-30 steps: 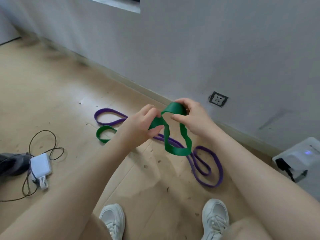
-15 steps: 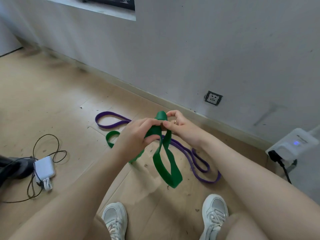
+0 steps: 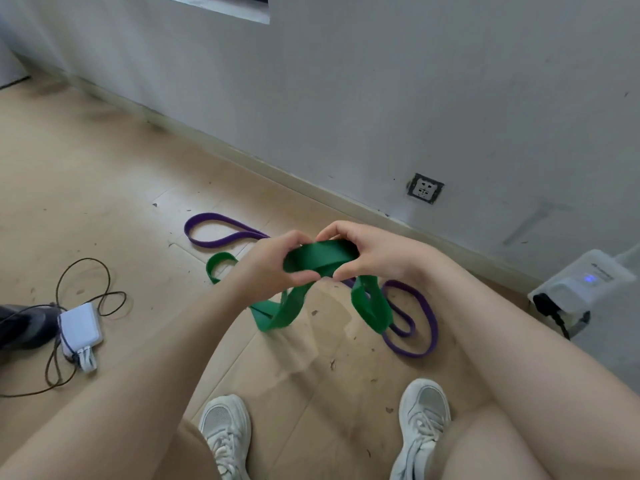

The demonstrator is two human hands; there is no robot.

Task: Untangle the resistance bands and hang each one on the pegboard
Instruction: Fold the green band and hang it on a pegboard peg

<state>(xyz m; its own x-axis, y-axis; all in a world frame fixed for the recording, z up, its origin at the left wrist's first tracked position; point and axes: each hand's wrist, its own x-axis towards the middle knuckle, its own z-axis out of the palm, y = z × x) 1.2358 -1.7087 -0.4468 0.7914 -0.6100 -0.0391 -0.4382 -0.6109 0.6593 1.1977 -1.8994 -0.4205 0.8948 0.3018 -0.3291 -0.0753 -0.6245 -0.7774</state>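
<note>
Both hands meet above the pale wooden floor point(image 3: 104, 188): the left hand point(image 3: 273, 261) and the right hand point(image 3: 374, 251) each have a closed grip, fingers and thumb curled, on the top of a wide flat green rubber resistance band point(image 3: 320, 256). The band's loops hang below the hands, one end lying on the floor to the left. A thin purple rubber resistance band point(image 3: 424, 313) lies looped on the floor behind, near the grey wall point(image 3: 381, 81), crossing under the green one.
</note>
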